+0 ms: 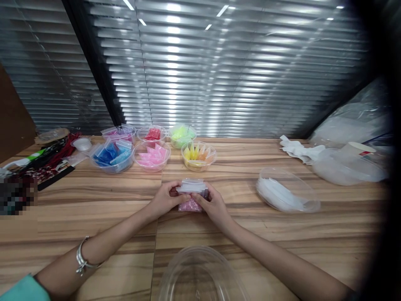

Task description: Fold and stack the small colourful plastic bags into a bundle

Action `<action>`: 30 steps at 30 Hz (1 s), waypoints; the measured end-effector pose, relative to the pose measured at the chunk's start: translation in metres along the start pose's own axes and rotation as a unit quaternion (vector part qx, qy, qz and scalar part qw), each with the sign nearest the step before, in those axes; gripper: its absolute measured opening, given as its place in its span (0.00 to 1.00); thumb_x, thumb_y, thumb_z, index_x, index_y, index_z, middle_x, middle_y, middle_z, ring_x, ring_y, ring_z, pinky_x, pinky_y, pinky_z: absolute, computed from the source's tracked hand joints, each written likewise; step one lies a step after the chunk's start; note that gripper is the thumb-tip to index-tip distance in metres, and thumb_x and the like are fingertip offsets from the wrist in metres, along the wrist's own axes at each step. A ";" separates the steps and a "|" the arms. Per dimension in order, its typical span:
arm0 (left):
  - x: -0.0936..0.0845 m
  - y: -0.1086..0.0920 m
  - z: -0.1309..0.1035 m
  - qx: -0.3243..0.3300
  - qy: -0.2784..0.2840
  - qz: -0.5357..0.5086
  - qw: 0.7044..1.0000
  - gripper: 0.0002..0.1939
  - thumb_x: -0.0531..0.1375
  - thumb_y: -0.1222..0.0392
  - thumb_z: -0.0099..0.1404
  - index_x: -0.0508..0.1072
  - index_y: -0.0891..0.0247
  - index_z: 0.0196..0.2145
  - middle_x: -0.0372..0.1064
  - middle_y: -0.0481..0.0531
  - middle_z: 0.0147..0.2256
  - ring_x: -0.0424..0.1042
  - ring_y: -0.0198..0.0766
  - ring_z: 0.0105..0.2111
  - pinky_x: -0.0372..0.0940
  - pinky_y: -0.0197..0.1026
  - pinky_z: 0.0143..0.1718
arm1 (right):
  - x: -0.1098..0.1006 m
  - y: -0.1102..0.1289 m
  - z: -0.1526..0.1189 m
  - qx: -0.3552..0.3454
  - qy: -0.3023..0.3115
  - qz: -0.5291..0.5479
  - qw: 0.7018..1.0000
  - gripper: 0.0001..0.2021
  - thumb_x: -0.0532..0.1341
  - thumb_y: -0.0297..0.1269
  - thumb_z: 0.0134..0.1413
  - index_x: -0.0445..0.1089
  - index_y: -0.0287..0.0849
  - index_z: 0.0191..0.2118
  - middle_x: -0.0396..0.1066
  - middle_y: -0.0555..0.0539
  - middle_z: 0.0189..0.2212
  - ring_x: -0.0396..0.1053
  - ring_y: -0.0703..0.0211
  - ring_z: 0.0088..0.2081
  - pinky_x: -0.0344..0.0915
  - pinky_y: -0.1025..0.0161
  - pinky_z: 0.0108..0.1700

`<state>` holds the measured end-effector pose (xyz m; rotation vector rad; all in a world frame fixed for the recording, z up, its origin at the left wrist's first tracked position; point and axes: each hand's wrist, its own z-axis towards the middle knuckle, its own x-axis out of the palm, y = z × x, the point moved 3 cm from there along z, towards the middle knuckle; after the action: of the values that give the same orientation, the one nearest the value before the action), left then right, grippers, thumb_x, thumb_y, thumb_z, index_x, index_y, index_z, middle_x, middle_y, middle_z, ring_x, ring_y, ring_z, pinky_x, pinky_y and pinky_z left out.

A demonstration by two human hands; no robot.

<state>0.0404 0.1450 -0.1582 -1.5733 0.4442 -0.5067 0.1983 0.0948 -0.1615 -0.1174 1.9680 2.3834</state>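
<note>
Between both hands, just above the middle of the table, is a stack of small clear zip bags [190, 205], the front one with pink contents showing. My left hand [167, 197] is closed on the stack's left edge, thumb across the front. On the right edge, my right hand [215, 202] grips the same stack, its thumb close to the other one. Whitish bag tops stick up above the thumbs. Closest beyond the hands are a clear bowl of yellow and orange packets [199, 156] and a bowl of pink packets [152, 156].
Bowls of blue packets [112, 156], purple packets [119, 133], red packets [153, 133] and green packets [182, 136] stand at the back. A clear container [200, 253] is in front of me. Right lies a container of white sheets [282, 194]; left, tangled cords [59, 152].
</note>
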 end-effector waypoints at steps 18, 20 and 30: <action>-0.006 -0.002 0.002 0.021 -0.038 -0.062 0.997 0.27 0.69 0.52 0.53 0.70 0.67 0.47 0.72 0.58 0.49 0.70 0.45 0.49 0.63 0.45 0.54 | 0.000 -0.003 0.003 0.024 0.003 0.060 0.998 0.25 0.64 0.45 0.54 0.61 0.41 0.55 0.68 0.43 0.53 0.65 0.50 0.54 0.61 0.54 0.57; -0.005 -0.004 0.002 0.030 -0.027 -0.049 0.998 0.27 0.67 0.50 0.56 0.69 0.67 0.49 0.70 0.59 0.51 0.69 0.46 0.52 0.61 0.46 0.56 | -0.001 -0.003 0.003 0.020 -0.001 0.058 0.998 0.25 0.62 0.45 0.56 0.61 0.41 0.56 0.66 0.42 0.54 0.64 0.50 0.56 0.59 0.53 0.59; 0.006 -0.003 -0.005 0.088 0.043 0.029 0.995 0.30 0.62 0.51 0.62 0.59 0.62 0.58 0.60 0.60 0.59 0.62 0.46 0.58 0.55 0.48 0.62 | 0.003 -0.006 -0.009 -0.057 0.040 -0.107 0.992 0.33 0.58 0.37 0.58 0.40 0.42 0.64 0.51 0.37 0.62 0.52 0.50 0.63 0.51 0.49 0.64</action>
<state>0.0424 0.1372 -0.1548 -1.3688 0.4956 -0.5556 0.1966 0.0871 -0.1693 -0.4108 1.7489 2.3824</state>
